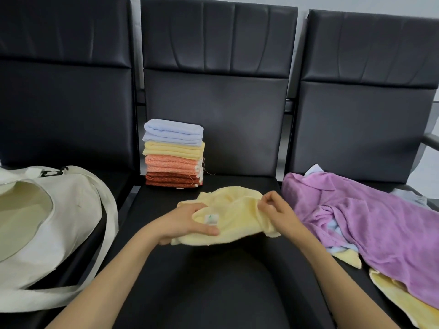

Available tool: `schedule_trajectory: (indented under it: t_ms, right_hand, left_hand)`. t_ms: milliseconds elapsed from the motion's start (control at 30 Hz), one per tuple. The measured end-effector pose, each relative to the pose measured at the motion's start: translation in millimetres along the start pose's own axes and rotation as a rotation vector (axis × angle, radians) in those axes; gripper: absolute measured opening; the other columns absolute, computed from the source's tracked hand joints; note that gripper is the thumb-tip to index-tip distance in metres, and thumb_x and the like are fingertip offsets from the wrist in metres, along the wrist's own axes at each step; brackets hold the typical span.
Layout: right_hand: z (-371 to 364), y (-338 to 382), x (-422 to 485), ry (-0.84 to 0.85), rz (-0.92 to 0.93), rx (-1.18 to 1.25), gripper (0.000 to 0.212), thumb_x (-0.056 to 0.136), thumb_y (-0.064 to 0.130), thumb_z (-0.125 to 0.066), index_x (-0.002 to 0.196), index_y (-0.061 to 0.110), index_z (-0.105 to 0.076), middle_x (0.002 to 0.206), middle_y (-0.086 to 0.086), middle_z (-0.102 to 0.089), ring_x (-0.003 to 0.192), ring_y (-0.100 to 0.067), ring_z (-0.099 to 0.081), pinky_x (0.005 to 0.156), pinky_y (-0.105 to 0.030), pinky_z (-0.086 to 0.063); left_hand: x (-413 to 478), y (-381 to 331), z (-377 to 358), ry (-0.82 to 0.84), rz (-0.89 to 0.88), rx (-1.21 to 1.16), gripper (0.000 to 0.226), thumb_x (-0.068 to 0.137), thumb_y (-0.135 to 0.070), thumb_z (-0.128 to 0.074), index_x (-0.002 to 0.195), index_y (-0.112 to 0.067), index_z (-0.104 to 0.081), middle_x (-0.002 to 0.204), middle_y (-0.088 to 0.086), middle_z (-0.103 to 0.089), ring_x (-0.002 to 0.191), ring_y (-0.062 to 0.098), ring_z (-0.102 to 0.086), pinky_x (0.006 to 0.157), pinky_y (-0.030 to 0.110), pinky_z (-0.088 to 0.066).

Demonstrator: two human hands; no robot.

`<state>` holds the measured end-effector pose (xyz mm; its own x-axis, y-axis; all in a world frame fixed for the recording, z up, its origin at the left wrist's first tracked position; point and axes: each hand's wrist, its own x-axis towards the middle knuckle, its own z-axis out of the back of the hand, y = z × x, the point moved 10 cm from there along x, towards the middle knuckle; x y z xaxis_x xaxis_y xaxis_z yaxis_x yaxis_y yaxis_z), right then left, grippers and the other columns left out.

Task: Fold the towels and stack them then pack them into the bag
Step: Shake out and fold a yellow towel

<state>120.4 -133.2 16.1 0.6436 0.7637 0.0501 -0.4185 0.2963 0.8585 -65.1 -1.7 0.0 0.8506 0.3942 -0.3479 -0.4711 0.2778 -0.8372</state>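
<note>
- Seats [152, 210] of black padding, three in a row, carry everything; we work on the middle one.
- On the left seat lies the bag [71, 210], a pale cloth tote on its side with its straps trailing toward us. Its mouth gapes, and through it we see only pale lining, no towel.
- On the right seat sprawls the unfolded heap [370, 233]: a purple towel [392, 214] on top, with light blue and yellow cloth poking out beneath it.
- At the far left corner of the middle seat stands the stack [174, 154] of folded towels, close to the backrest. It runs light blue on top, then yellow, pale orange, and rust at the bottom, with the edges lined up fairly well.
- Nearer to us than the stack, the yellow towel [237, 224] sits crumpled between our hands, not yet spread.
- Our left hand [187, 222] grips its left side, thumb lying across the top and fingers curled beneath. Our right hand [273, 210] pinches its right edge, fingertips drawn together on the cloth.
- Smallest, a white label [211, 219] shows just beside the left thumb.
- We judge the step in hand to be opening this towel out for folding. To do it well we should find two corners, pull the cloth flat on the seat and turn the label inward. Then we should fold to the stack's footprint, so the pile keeps square and can go into the bag whole.
</note>
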Motion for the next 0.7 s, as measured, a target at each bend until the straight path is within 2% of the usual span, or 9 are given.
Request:
schedule_trajectory:
  t_ms: [67,100,167,267,333,433,533,633,700]
  right_hand:
    - [-16,-11,-4,0.23,0.005,-0.327,0.018,0.087,0.049,-0.062,0.081,0.033,-0.056,0.088,0.006,-0.06,0.083,-0.009,-0.054,0.071,-0.022,-0.042]
    - [-28,-22,-10,0.359,-0.018,-0.473,0.019,0.084,0.053,-0.063,0.082,0.035,-0.057,0.091,0.007,-0.06,0.087,-0.01,-0.054,0.073,-0.022,-0.041]
    - [-46,-42,-23,0.527,-0.094,-0.583,0.025,0.079,0.056,-0.067,0.094,0.037,-0.058,0.105,0.008,-0.057,0.1,-0.012,-0.052,0.082,-0.024,-0.042]
    - [-51,-51,-31,0.54,-0.189,-0.552,0.063,0.07,0.054,-0.076,0.124,0.041,-0.047,0.114,0.01,-0.046,0.108,-0.014,-0.047,0.088,-0.027,-0.039]
    - [-51,-53,-30,0.541,-0.204,-0.594,0.071,0.07,0.049,-0.078,0.13,0.041,-0.041,0.112,0.009,-0.045,0.105,-0.015,-0.047,0.086,-0.027,-0.039]
    - [-54,-51,-26,0.535,-0.172,-0.627,0.044,0.081,0.04,-0.07,0.119,0.032,-0.051,0.11,0.006,-0.048,0.099,-0.016,-0.048,0.08,-0.027,-0.04]
    - [-61,-39,-23,0.526,-0.035,-0.741,0.018,0.09,0.034,-0.06,0.103,0.023,-0.055,0.104,0.002,-0.048,0.092,-0.016,-0.045,0.071,-0.024,-0.035]
    - [-60,-29,-19,0.433,0.08,-0.818,0.02,0.094,0.031,-0.051,0.109,0.018,-0.054,0.102,0.003,-0.041,0.094,-0.015,-0.039,0.075,-0.027,-0.032]
    - [-52,-22,-18,0.35,0.079,-0.733,0.015,0.096,0.026,-0.046,0.108,0.016,-0.048,0.1,0.001,-0.047,0.091,-0.017,-0.044,0.073,-0.027,-0.033]
  left_hand:
    - [1,15,-1,-0.012,0.094,0.327,0.087,0.066,-0.06,-0.076,0.14,-0.026,-0.046,0.141,-0.008,-0.045,0.128,0.014,-0.045,0.104,0.028,-0.038]
    - [2,21,-4,-0.002,0.121,0.443,0.079,0.074,-0.059,-0.071,0.141,-0.023,-0.046,0.143,-0.005,-0.045,0.128,0.016,-0.044,0.099,0.026,-0.037]
    - [2,33,-15,0.057,0.169,0.597,0.064,0.084,-0.056,-0.062,0.136,-0.022,-0.05,0.139,-0.001,-0.047,0.117,0.016,-0.049,0.089,0.027,-0.039]
    - [4,44,-26,0.081,0.217,0.619,0.068,0.079,-0.063,-0.062,0.133,-0.025,-0.044,0.133,-0.001,-0.045,0.103,0.013,-0.045,0.084,0.027,-0.041]
    - [5,48,-30,0.079,0.218,0.598,0.079,0.072,-0.067,-0.067,0.132,-0.025,-0.04,0.129,-0.003,-0.043,0.103,0.013,-0.045,0.085,0.028,-0.042]
    - [8,46,-29,0.047,0.161,0.703,0.077,0.069,-0.061,-0.074,0.129,-0.026,-0.041,0.121,-0.007,-0.046,0.103,0.014,-0.048,0.083,0.029,-0.044]
    - [14,40,-24,-0.017,0.102,0.753,0.054,0.082,-0.053,-0.065,0.125,-0.022,-0.053,0.115,-0.005,-0.047,0.1,0.016,-0.05,0.074,0.028,-0.041]
    - [15,29,-24,-0.062,0.021,0.811,0.034,0.089,-0.045,-0.058,0.107,-0.017,-0.059,0.102,-0.005,-0.043,0.088,0.015,-0.048,0.065,0.028,-0.035]
    - [14,21,-23,-0.115,-0.014,0.793,0.02,0.093,-0.037,-0.052,0.095,-0.017,-0.052,0.097,-0.004,-0.047,0.085,0.016,-0.05,0.065,0.028,-0.036]
